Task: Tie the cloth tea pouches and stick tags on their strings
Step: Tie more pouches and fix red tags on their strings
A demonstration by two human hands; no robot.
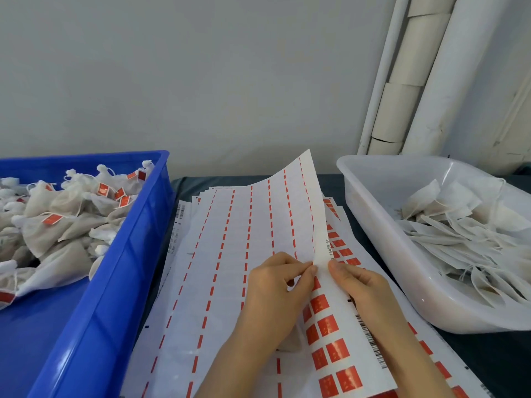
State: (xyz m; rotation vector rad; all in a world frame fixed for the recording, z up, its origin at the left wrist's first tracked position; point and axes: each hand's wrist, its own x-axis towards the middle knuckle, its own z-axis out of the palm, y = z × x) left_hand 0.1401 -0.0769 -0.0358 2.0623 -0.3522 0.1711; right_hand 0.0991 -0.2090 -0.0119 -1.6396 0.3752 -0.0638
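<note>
A stack of sticker sheets (pixel 230 282) lies on the table in front of me. The top sheet is used, with only red dashes left, and its right edge (pixel 298 191) curls upward. My left hand (pixel 275 294) pinches that lifted edge. My right hand (pixel 359 285) pinches the same edge just to the right. Under it shows a sheet of red tags (pixel 330 351). A blue crate (pixel 120 277) on the left holds several tied cloth pouches (pixel 57 225) with red tags. A clear tub (pixel 382 214) on the right holds flat untied pouches (pixel 465 237).
A dark cloth covers the table (pixel 488 354). White pipes and a cardboard tube column (pixel 413 70) stand against the grey wall behind the tub. The sheets fill the gap between the crate and the tub.
</note>
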